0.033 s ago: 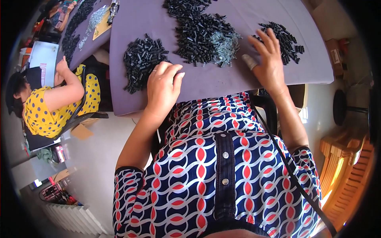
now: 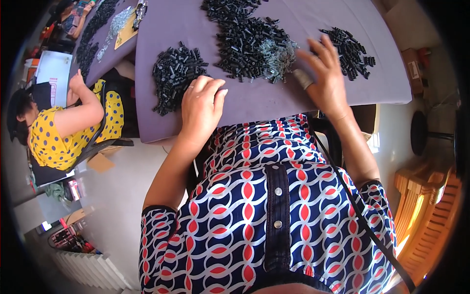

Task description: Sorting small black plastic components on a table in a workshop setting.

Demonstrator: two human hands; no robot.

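My left hand [image 2: 201,105] rests at the right edge of a heap of small black cylindrical parts [image 2: 177,73], its fingers curled with thumb and forefinger near each other. Whatever they may hold is hidden. My right hand [image 2: 325,83] hovers over the cloth, fingers spread and slightly blurred, with nothing seen in it. A pale wrap covers its thumb. To its left lies a small pile of clear or silvery pieces [image 2: 278,59], against a large heap of black parts [image 2: 245,44]. Another black pile [image 2: 350,54] lies to its right.
A purple-grey cloth covers the table [image 2: 377,83]. At the left, a person in a yellow dotted top [image 2: 63,127] sits at another table bearing similar piles, and a further person [image 2: 73,22] is beyond. A wooden chair [image 2: 426,196] stands at the lower right.
My right hand has shifted left, away from the right black pile and toward the clear pieces. My left hand looks unmoved.
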